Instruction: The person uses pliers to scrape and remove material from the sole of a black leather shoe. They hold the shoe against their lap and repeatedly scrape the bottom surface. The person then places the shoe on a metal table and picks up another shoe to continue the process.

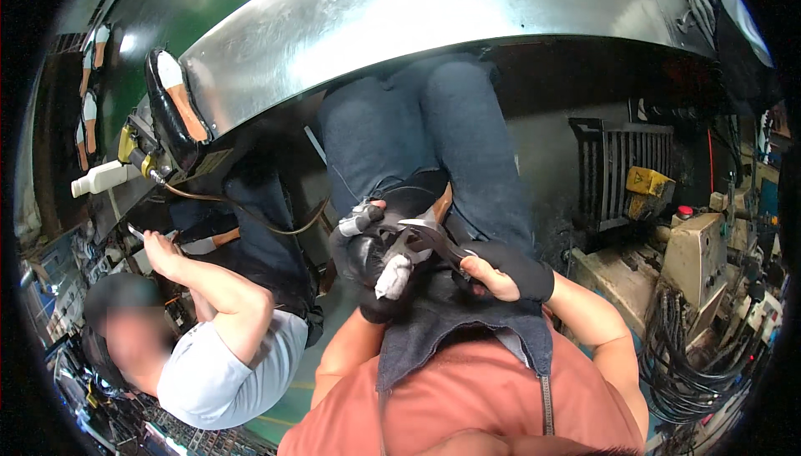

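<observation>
In my lap, over the apron (467, 322), lies a black shoe (415, 192) with a tan sole edge. My left hand (355, 243), in a black glove with grey wraps on the fingers, is closed around its left side. A crumpled whitish wad (394, 277) pokes out beside the left palm. My right hand (505, 272), in a black glove with the thumb bare, is closed on a dark curved strip (442, 243) that reaches to the shoe; whether it is a tool or part of the shoe I cannot make out.
A metal bench (350, 30) spans the far side, with another black shoe (177, 97) at its left end. A person (225, 356) works to my left, near a white bottle (104, 178) and a hose (242, 216). At right stand a machine (697, 260), coiled cables (684, 381) and a yellow pedal (649, 191).
</observation>
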Action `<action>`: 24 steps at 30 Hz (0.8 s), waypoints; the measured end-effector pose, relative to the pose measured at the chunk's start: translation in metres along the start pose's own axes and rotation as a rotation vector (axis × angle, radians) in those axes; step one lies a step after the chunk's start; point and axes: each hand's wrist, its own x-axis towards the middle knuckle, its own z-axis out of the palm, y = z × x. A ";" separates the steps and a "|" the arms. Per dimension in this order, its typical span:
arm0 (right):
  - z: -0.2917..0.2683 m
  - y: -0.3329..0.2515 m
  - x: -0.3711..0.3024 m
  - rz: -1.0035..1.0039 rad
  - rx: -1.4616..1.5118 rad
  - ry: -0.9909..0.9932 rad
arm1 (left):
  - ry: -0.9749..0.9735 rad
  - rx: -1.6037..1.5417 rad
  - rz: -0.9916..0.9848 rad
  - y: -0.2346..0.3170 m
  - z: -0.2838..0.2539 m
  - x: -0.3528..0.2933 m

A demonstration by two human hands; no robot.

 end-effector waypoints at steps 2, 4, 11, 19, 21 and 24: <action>-0.009 -0.016 -0.005 -0.125 -0.208 0.005 | -0.031 -0.095 0.299 0.016 -0.010 0.020; -0.015 -0.015 -0.007 -0.231 -0.434 0.065 | -0.099 0.005 0.489 0.013 -0.025 0.025; -0.040 -0.053 0.008 -0.206 -0.608 -0.018 | 0.076 0.137 0.372 0.017 0.013 -0.005; -0.061 -0.072 0.020 -0.266 -0.809 -0.173 | 0.389 0.088 0.129 0.030 0.041 -0.006; -0.051 -0.045 -0.002 -0.088 -0.567 -0.238 | 0.320 0.227 0.209 0.014 0.034 -0.010; -0.032 -0.024 -0.040 0.212 -0.184 -0.161 | 0.100 0.548 0.562 0.001 0.034 -0.014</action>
